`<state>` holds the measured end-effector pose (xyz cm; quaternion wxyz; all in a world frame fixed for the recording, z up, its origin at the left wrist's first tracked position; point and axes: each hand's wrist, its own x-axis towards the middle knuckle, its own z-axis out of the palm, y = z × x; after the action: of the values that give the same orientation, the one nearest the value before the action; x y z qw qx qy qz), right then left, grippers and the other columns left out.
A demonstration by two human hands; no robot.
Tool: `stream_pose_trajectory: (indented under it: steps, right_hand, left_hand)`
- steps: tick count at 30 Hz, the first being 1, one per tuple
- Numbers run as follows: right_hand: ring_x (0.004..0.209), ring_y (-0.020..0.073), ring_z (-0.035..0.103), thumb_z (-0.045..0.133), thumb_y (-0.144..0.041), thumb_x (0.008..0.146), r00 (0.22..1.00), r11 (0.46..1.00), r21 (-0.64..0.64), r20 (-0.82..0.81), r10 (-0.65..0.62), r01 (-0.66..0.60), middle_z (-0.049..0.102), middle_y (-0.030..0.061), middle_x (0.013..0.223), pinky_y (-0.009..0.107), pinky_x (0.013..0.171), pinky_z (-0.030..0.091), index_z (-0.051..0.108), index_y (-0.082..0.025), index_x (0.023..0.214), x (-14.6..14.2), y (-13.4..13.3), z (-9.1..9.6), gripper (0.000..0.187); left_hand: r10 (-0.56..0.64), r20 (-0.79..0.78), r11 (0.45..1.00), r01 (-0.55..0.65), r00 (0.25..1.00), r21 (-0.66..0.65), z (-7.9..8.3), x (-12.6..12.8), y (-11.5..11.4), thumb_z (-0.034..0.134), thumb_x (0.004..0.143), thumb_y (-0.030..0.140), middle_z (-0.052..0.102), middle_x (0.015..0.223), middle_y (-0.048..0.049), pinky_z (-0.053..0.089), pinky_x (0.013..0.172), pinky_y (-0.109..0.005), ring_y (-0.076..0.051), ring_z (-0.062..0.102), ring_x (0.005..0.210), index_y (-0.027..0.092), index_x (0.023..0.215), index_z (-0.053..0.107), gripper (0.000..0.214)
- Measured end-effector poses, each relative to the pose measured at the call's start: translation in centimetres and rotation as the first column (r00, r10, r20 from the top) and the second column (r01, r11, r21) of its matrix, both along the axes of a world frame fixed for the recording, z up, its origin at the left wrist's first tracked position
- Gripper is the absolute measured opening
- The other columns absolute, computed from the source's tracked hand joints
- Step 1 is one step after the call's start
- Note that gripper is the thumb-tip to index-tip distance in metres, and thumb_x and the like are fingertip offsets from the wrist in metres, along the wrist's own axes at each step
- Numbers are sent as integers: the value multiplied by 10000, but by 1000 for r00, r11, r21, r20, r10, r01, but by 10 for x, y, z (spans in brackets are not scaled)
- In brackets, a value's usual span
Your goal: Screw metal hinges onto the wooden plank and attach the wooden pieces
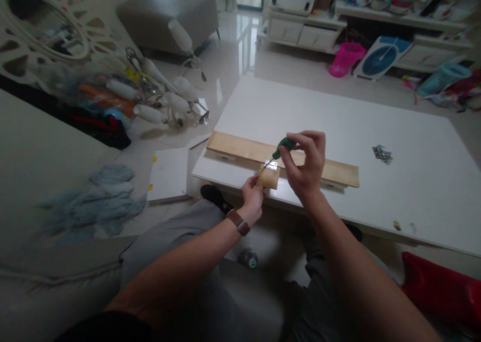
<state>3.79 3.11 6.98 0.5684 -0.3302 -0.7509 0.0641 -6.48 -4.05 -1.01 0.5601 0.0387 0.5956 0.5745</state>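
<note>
My right hand (306, 164) is closed round the green handle of a screwdriver (282, 145). Its tip points down-left at a small metal hinge (270, 165). The hinge sits on top of a small wooden block (269, 178). My left hand (252, 198), a brown watch strap on its wrist, grips that block at the near edge of the white table (376, 131). Just behind the block a long wooden plank (240, 147) lies flat across the table.
A few loose metal hinges (382, 154) lie on the table to the right. On the floor at the left are a white board (167, 174), a blue rag (101, 197) and a chandelier (165, 96). A red object (439, 292) is at lower right. A bottle (248, 258) stands between my knees.
</note>
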Motion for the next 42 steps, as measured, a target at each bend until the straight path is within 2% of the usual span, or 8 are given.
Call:
stream_pose_trajectory:
  steps: [3,6,13,21,29,33,36,42]
  right_hand:
    - [1165,240,675,542,-165,1003,999,998,-38,17,49,-49,663,83,1269,392,833,638,661,-315,1366,0,-2,2,410]
    - [1168,239,685,495,-141,1010,998,997,-54,23,57,-56,692,87,1268,401,852,637,644,-304,1396,0,-3,2,445]
    - [968,192,638,695,-214,955,1000,999,29,-6,-14,14,586,34,1079,339,733,616,691,-331,1268,-1,1,0,334]
    - [1149,234,672,504,-132,992,997,997,-21,28,71,-70,676,73,1256,377,820,623,629,-324,1408,0,-1,1,475]
    - [1000,197,652,666,-191,962,1000,1000,25,11,-1,1,620,37,1109,356,769,615,700,-338,1298,-1,1,1,368]
    - [1122,231,677,563,-191,999,999,1000,-1,38,23,-23,666,74,1240,387,807,632,669,-329,1362,0,0,1,403]
    - [1145,242,679,500,-178,1012,998,998,-39,42,41,-40,682,86,1246,411,842,636,648,-319,1391,1,0,0,431]
    - [1028,223,662,651,-261,975,1000,999,-34,15,-17,17,617,55,1133,395,783,627,689,-327,1271,1,2,-4,305]
  left_hand:
    - [-2,-9,1000,2,1000,-8,-2,0,0,633,869,39,731,1050,-59,437,614,-230,-135,669,796,170,1058,678,235]
    - [-2,-7,1000,2,1000,0,-4,0,-1,619,873,34,727,1051,-53,443,625,-234,-135,670,805,174,1061,683,243]
    - [2,3,1000,-2,1000,2,0,0,0,600,875,16,724,1036,-46,422,614,-237,-128,657,774,171,1042,679,241]
    - [-1,2,1000,1,1000,-25,0,0,1,622,858,19,733,1029,-47,433,633,-237,-134,673,791,183,1067,686,273]
    - [-5,0,1000,5,1000,-10,-1,0,0,604,885,22,739,1051,-53,432,627,-230,-134,685,803,177,1050,676,237]
    - [-6,-5,1000,6,1000,-23,-1,0,0,598,895,32,738,1029,-57,429,613,-229,-136,684,796,171,1063,677,232]
    - [-9,-12,1000,9,1000,-18,-2,0,0,629,873,50,745,1042,-61,439,623,-231,-146,694,821,176,1078,691,249]
    - [-10,-23,1000,10,1000,2,-6,0,0,655,835,60,753,1052,-69,445,631,-237,-164,703,854,182,1075,712,276]
